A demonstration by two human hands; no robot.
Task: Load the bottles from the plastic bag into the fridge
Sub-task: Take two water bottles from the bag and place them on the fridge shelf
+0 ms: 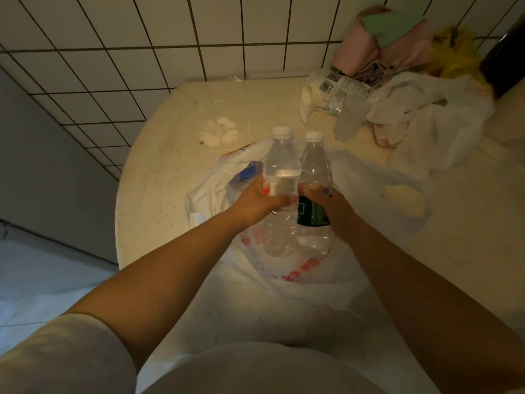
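The left hand [257, 201] wraps its fingers around one clear bottle [281, 177], the right hand [331, 207] around the green-label bottle [314, 194], both lifted above the plastic bag [295, 268] on the counter [170, 155]. Extraction step seems done; next, carrying them to the fridge, which is not in view.

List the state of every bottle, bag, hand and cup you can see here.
left bottle: capped, partly filled, upright, gripped by the left hand.
right bottle: capped, dark label, upright, gripped by the right hand.
plastic bag: open, slumped on the table beneath both bottles.
second plastic bag: crumpled, lying on the table.
clear cup: tipped on its side.
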